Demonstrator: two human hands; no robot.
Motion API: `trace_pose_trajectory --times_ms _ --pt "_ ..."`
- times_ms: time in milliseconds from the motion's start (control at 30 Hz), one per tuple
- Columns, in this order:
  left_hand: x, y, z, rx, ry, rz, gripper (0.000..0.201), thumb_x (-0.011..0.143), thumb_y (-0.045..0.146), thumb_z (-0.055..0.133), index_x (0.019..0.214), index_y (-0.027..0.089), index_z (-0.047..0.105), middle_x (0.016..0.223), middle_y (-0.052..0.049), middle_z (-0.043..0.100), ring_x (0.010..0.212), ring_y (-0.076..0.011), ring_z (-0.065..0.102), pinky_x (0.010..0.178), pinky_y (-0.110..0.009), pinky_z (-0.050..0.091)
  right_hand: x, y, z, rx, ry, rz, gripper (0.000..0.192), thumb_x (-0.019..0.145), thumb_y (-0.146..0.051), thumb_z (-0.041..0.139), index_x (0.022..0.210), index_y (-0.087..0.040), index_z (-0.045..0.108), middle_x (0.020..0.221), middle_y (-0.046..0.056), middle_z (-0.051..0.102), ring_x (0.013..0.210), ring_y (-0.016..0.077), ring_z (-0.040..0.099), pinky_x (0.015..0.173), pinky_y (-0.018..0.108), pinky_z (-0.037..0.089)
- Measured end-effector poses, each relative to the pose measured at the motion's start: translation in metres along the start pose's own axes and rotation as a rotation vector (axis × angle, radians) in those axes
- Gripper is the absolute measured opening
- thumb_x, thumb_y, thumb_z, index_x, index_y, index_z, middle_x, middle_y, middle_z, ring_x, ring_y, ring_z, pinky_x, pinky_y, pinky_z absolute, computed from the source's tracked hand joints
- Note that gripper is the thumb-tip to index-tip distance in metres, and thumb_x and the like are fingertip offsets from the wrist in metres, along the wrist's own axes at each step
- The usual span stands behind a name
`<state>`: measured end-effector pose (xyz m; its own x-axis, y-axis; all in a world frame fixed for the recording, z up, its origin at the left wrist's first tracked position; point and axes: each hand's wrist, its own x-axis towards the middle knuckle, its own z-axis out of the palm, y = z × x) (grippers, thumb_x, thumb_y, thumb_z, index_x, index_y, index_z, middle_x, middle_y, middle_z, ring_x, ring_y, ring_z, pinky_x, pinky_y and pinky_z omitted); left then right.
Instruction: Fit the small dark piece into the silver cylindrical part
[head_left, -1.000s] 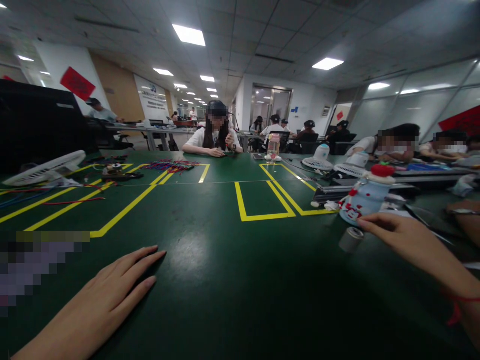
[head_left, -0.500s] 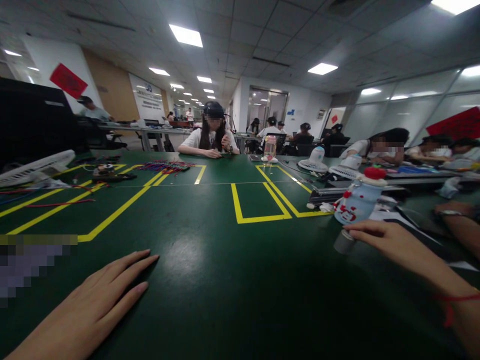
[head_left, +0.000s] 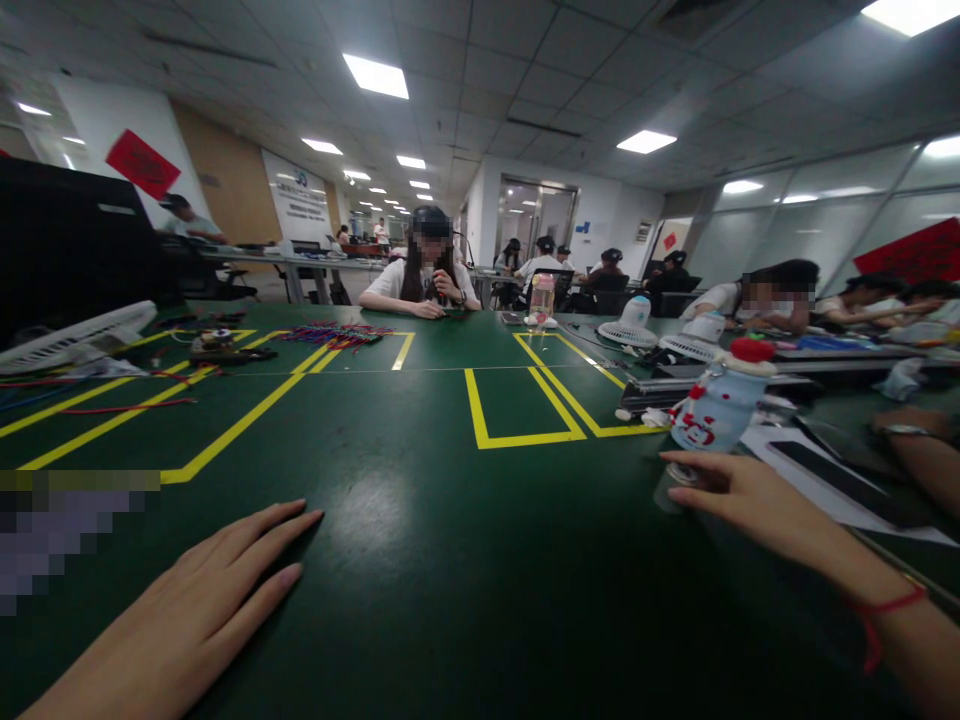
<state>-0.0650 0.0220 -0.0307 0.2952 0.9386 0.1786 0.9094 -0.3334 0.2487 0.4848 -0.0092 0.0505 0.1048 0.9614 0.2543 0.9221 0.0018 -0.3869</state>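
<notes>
My left hand (head_left: 202,590) lies flat on the green table (head_left: 480,560) at the lower left, fingers stretched out and holding nothing. On the right, my right hand (head_left: 757,500) has its thumb and forefinger around the top of a small grey cylinder (head_left: 663,494). The thumb crosses its near side, and the forefinger reaches over its far side. The fingers hide part of the cylinder, so its exact kind cannot be made out. Just behind it stands a light blue bottle (head_left: 716,405) with a red top and red figures.
Yellow tape (head_left: 532,438) marks the table. Coloured wires (head_left: 337,334) lie at the far left, near a white fan (head_left: 82,335). White fans (head_left: 634,325), metal rails (head_left: 652,392) and a black strip (head_left: 840,480) on paper are at the right. A person (head_left: 420,275) sits opposite.
My right hand has shifted slightly left, and its thumb and forefinger now reach further around the cylinder's top instead of touching its right edge. My left hand stays flat.
</notes>
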Motion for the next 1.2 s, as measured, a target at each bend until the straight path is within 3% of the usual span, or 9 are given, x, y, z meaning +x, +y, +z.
trace_pose_trajectory --times_ms 100,300,567,767,933,1200 --pt "0.000 0.001 -0.002 0.002 -0.008 0.004 0.050 0.092 0.051 0.041 0.140 0.036 0.043 0.145 0.002 0.047 0.131 -0.0291 0.044 0.110 -0.046 0.034 -0.001 -0.011 0.005 0.090 -0.220 0.026 0.056 0.079 -0.050 0.057 0.129 -0.022 0.056 0.096 0.008 0.070 0.079 0.0214 0.066 0.071 0.036 0.052" --pt "-0.001 0.003 -0.002 0.001 -0.006 0.022 0.050 0.093 0.050 0.038 0.141 0.035 0.041 0.146 0.002 0.046 0.132 -0.0290 0.043 0.111 -0.046 0.032 -0.010 -0.062 0.023 0.128 -0.167 -0.179 0.050 0.085 -0.046 0.054 0.131 -0.027 0.053 0.126 0.006 0.057 0.113 0.0229 0.054 0.099 0.044 0.041" --pt "0.006 -0.030 0.017 0.054 -0.005 0.038 0.055 0.089 0.056 0.045 0.140 0.037 0.041 0.148 0.003 0.043 0.130 -0.0290 0.045 0.108 -0.046 0.037 -0.022 -0.149 0.067 0.388 -0.287 -0.407 0.049 0.088 -0.029 0.053 0.136 -0.024 0.044 0.121 0.004 0.055 0.107 0.0133 0.053 0.098 0.031 0.043" --pt "0.007 -0.028 0.013 0.075 -0.008 0.050 0.055 0.088 0.055 0.048 0.140 0.038 0.041 0.147 0.000 0.043 0.129 -0.0285 0.045 0.106 -0.048 0.039 -0.028 -0.163 0.093 0.471 -0.303 -0.453 0.053 0.085 -0.026 0.055 0.137 -0.025 0.042 0.124 0.004 0.054 0.110 0.0128 0.052 0.101 0.030 0.042" --pt "0.013 0.021 0.000 -0.011 0.018 0.066 0.045 0.089 0.052 0.049 0.130 0.034 0.052 0.138 -0.003 0.051 0.125 -0.0273 0.048 0.105 -0.046 0.041 -0.030 -0.156 0.102 0.583 -0.295 -0.318 0.057 0.080 -0.030 0.063 0.132 -0.023 0.041 0.123 0.005 0.057 0.109 0.0141 0.055 0.099 0.032 0.044" --pt "0.039 0.155 -0.021 -0.457 -0.005 0.256 0.024 0.093 0.034 0.050 0.116 0.032 0.059 0.112 0.001 0.066 0.101 -0.0175 0.060 0.090 -0.033 0.049 -0.025 -0.157 0.107 0.709 -0.342 -0.308 0.040 0.077 -0.026 0.067 0.114 -0.022 0.052 0.110 0.002 0.062 0.099 0.0137 0.059 0.089 0.029 0.048"
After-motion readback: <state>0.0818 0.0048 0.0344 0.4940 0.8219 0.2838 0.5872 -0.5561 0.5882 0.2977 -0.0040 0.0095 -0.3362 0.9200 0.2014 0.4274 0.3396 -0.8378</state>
